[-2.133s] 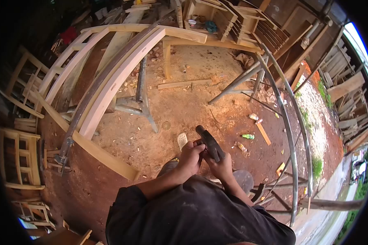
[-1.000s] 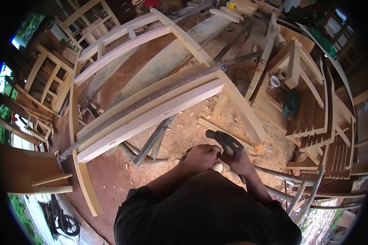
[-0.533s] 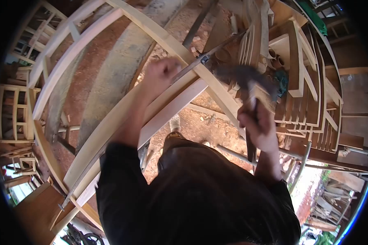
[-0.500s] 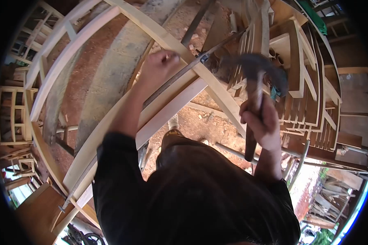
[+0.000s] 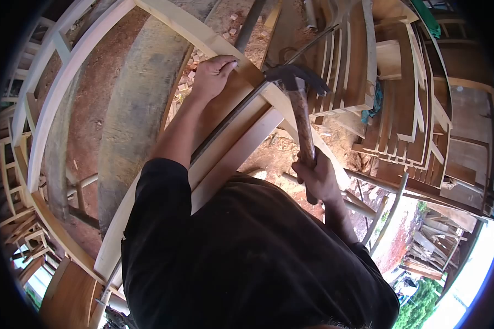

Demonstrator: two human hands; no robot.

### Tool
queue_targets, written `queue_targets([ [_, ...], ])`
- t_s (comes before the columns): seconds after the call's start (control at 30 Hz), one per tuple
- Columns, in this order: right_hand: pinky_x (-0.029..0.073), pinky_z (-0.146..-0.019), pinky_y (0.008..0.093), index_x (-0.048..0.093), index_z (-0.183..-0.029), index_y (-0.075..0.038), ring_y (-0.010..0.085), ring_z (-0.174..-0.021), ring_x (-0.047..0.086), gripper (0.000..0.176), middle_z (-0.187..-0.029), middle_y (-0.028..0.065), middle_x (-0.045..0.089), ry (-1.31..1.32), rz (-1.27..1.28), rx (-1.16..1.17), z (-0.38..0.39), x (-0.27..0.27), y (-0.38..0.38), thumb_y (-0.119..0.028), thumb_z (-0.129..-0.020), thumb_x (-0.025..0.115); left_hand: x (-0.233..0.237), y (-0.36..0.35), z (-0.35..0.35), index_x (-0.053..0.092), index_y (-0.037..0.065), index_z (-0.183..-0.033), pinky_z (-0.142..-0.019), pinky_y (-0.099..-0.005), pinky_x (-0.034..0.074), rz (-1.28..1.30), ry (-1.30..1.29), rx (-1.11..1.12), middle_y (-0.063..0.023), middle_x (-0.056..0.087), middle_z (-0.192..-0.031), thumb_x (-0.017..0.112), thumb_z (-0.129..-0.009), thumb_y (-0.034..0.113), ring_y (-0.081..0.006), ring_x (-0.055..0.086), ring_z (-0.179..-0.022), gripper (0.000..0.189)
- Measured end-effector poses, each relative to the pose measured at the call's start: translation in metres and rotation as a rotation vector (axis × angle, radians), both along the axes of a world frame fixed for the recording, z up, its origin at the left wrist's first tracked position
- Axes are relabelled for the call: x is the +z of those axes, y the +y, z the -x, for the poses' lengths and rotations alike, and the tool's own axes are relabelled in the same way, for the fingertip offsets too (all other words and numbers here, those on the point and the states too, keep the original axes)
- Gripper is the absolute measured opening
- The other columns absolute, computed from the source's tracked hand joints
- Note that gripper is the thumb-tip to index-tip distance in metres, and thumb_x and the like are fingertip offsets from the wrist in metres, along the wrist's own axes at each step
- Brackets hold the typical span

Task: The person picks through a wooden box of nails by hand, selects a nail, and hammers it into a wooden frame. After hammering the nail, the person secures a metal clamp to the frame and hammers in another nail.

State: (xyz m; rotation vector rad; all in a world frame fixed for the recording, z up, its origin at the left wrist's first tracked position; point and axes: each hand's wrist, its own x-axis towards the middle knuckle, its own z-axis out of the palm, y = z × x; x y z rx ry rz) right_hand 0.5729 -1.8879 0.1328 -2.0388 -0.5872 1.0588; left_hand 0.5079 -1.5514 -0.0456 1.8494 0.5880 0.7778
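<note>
My right hand [image 5: 319, 174] is wrapped round the lower handle of a claw hammer [image 5: 303, 123]. The hammer's dark head hangs over the corner of a pale wooden frame [image 5: 189, 30], close to a long metal bar clamp [image 5: 225, 122] that runs across the boards. Left of the hammer head, my left hand [image 5: 211, 77] is closed in a pinch at the frame's edge; whatever is between the fingertips is too small to make out. Beneath the left forearm lie a wide board [image 5: 206, 148] and a narrower pale board [image 5: 239, 151], side by side along the clamp.
Stacked curved wooden parts [image 5: 362, 60] stand at the right, with a teal cloth [image 5: 372, 104] among them. A large weathered plank [image 5: 148, 82] lies under the frame on the left. Wood offcuts [image 5: 436, 241] are piled at the lower right. Shavings and small blocks litter the reddish ground.
The hammer has come left and down from a raised position to the frame corner. My left hand has settled against the frame's edge, fingers pinched. The view has shifted slightly.
</note>
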Motion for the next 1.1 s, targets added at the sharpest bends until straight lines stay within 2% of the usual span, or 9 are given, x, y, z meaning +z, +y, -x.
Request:
queue_targets([
  [0.03, 0.047, -0.061, 0.0342, 0.055, -0.099, 0.001, 0.0138, -0.067, 0.057, 0.027, -0.076, 0.006, 0.06, -0.039, 0.07, -0.01, 0.001, 0.003, 0.009, -0.014, -0.088, 0.075, 0.003, 0.0, 0.001, 0.076, 0.005, -0.11, -0.082, -0.03, 0.057, -0.017, 0.036, -0.003, -0.0112, 0.078, -0.101, 0.071, -0.097, 0.016, -0.0186, 0.075, -0.091, 0.017],
  [0.07, 0.047, -0.063, 0.0404, 0.053, -0.103, 0.003, 0.0238, -0.067, 0.059, 0.033, -0.075, 0.0116, 0.06, -0.205, -0.026, 0.083, -0.003, -0.016, 0.005, -0.016, -0.089, 0.076, 0.005, 0.0, 0.001, 0.076, 0.006, -0.109, -0.081, -0.0322, 0.058, -0.036, 0.075, -0.007, -0.0121, 0.077, -0.1, 0.07, -0.097, 0.017, -0.0221, 0.075, -0.09, 0.017],
  [0.1, 0.047, -0.063, 0.0404, 0.053, -0.103, 0.003, 0.0238, -0.067, 0.059, 0.033, -0.075, 0.0116, 0.06, -0.192, -0.027, 0.074, -0.003, -0.019, 0.011, -0.016, -0.089, 0.076, 0.004, 0.001, 0.0, 0.076, 0.006, -0.109, -0.081, -0.0322, 0.058, -0.038, 0.087, -0.017, -0.0121, 0.077, -0.1, 0.07, -0.097, 0.017, -0.0221, 0.075, -0.09, 0.017],
  [0.2, 0.045, -0.062, 0.0453, 0.052, -0.104, 0.004, 0.039, -0.067, 0.055, 0.033, -0.077, 0.0232, 0.057, -0.321, -0.095, 0.146, -0.002, -0.032, 0.031, -0.017, -0.092, 0.075, 0.004, -0.001, 0.0, 0.076, 0.005, -0.107, -0.082, -0.0354, 0.059, -0.105, 0.004, 0.001, -0.0155, 0.076, -0.1, 0.069, -0.096, 0.015, -0.0287, 0.075, -0.091, 0.016],
  [0.37, 0.045, -0.061, 0.0438, 0.054, -0.104, 0.003, 0.0347, -0.064, 0.056, 0.029, -0.073, 0.0203, 0.057, -0.318, -0.082, 0.127, 0.001, -0.024, 0.059, -0.017, -0.094, 0.072, 0.003, 0.001, -0.002, 0.075, 0.005, -0.104, -0.08, -0.0367, 0.059, -0.144, -0.033, 0.02, -0.0159, 0.076, -0.098, 0.068, -0.096, 0.016, -0.0304, 0.074, -0.088, 0.015],
  [0.43, 0.045, -0.06, 0.0414, 0.055, -0.103, 0.003, 0.028, -0.063, 0.057, 0.027, -0.071, 0.0172, 0.057, -0.255, -0.078, 0.083, -0.001, -0.017, 0.065, -0.018, -0.096, 0.071, 0.0, 0.002, -0.001, 0.074, 0.005, -0.111, -0.082, -0.0328, 0.058, -0.159, 0.088, -0.021, -0.0137, 0.077, -0.101, 0.069, -0.097, 0.02, -0.0239, 0.076, -0.091, 0.02],
  [0.57, 0.045, -0.059, 0.038, 0.057, -0.103, 0.002, 0.0202, -0.063, 0.055, 0.025, -0.07, 0.0135, 0.057, -0.143, -0.055, 0.011, -0.004, -0.001, 0.076, -0.021, -0.1, 0.067, 0.007, -0.002, 0.002, 0.074, 0.006, -0.11, -0.082, -0.0338, 0.058, -0.18, 0.094, -0.02, -0.0133, 0.077, -0.099, 0.068, -0.098, 0.022, -0.0252, 0.075, -0.09, 0.021],
  [0.8, 0.048, -0.064, 0.0411, 0.058, -0.102, 0.002, 0.0276, -0.065, 0.057, 0.029, -0.073, 0.0176, 0.06, -0.284, -0.067, 0.108, -0.01, -0.006, 0.078, -0.026, -0.102, 0.064, 0.001, 0.0, -0.001, 0.074, 0.006, -0.11, -0.081, -0.033, 0.058, -0.159, 0.058, -0.032, -0.0126, 0.077, -0.098, 0.068, -0.099, 0.022, -0.0258, 0.075, -0.089, 0.021],
  [1.1, 0.045, -0.058, 0.0389, 0.058, -0.101, 0.003, 0.021, -0.061, 0.055, 0.033, -0.072, 0.0164, 0.06, -0.284, -0.065, 0.08, -0.015, 0.005, 0.076, -0.029, -0.103, 0.064, 0.003, 0.001, -0.003, 0.075, 0.006, -0.11, -0.08, -0.034, 0.059, -0.24, 0.099, -0.02, -0.0137, 0.077, -0.098, 0.068, -0.098, 0.022, -0.0267, 0.075, -0.088, 0.021],
])
